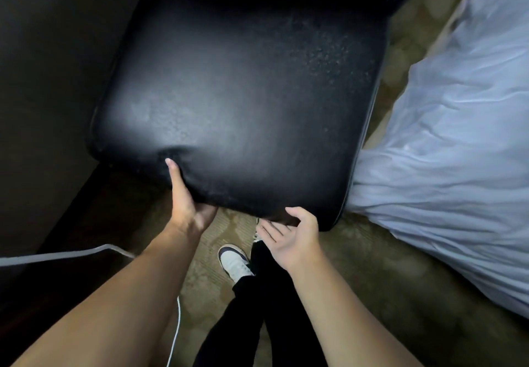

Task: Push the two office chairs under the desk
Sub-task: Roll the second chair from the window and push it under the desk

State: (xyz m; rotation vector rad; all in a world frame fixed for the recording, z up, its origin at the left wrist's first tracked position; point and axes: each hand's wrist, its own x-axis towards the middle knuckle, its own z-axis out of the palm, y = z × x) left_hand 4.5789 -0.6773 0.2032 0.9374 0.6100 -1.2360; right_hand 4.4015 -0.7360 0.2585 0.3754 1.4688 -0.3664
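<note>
Black padded chair (pixel 240 91) fills the centre and top of the frame, wedged between dark furniture at left and the pale bed (pixel 458 143) at right, left hand (pixel 189 203) clamped on its near edge, thumb on top, while the right hand (pixel 292 235) hovers just below, fingers (pixel 267 230) loosely spread.

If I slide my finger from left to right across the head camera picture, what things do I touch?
Thin white cable → left hand → white-and-black sneaker → right hand → rumpled pale blue bedsheet. The big black leather chair cushion spans the middle above the hands.
</note>
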